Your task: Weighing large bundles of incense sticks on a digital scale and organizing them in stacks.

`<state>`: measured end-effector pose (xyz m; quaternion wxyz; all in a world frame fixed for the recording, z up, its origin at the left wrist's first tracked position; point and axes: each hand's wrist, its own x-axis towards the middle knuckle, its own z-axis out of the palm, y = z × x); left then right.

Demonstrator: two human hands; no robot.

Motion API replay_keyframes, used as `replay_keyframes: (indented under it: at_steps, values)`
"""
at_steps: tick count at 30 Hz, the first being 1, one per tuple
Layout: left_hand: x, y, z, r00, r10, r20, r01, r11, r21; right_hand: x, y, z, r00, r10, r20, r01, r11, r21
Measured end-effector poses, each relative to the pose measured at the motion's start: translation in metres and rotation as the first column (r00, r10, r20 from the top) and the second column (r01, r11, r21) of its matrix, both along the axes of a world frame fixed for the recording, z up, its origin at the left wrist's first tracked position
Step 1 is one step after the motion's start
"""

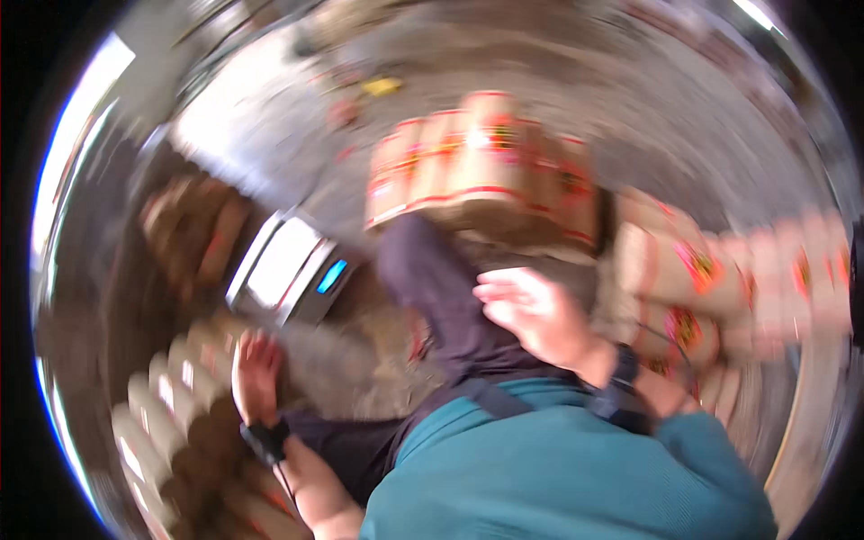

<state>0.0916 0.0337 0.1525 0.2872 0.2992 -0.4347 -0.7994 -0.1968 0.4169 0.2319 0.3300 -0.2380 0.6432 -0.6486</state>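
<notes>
Hovering just in front of the teal shirt [540,459], the right hand [533,313] has its grip spread, fingers stretched out and palm empty, over the dark trousers [441,288]. The left hand [258,373] is blurred, but its grip is likewise loose and empty, with the fingers extended; it is just beside the left rolls [166,405], and whether it touches them cannot be told. A black band [264,441] wraps the left wrist. Those left rolls are tan and thick, packed side by side in a slanting row with pale highlights. Over on the right, the right rolls [679,261] lie piled up, tan too, with red and pink labels. Ahead of the left hand sits a box [283,261] with a white top and a lit blue screen. Past the knee, the front rolls [486,166] stand close together, tan with red bands near their ends and bright, smeared labels. Farther off, a small yellow thing [382,86] lies on the grey floor [675,108].
</notes>
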Motion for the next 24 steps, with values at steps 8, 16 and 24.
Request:
replay_keyframes:
  at_steps: [8,16,24]
  values:
    - [0.144,0.025,0.046,0.684,0.726,-0.075,-0.729,0.674,-0.118,0.035,-0.092,0.075,0.893,0.449,0.034,-0.425,0.865,-0.268]
    - [0.308,0.166,-0.09,0.182,0.804,0.566,-0.933,0.323,-0.158,0.114,-0.195,0.064,0.614,0.787,0.066,-0.774,0.616,-0.144]
    - [0.402,0.274,-0.124,-0.483,0.537,0.691,-0.602,0.369,-0.708,0.214,-0.258,0.05,0.287,0.94,0.184,-0.952,0.302,-0.055]
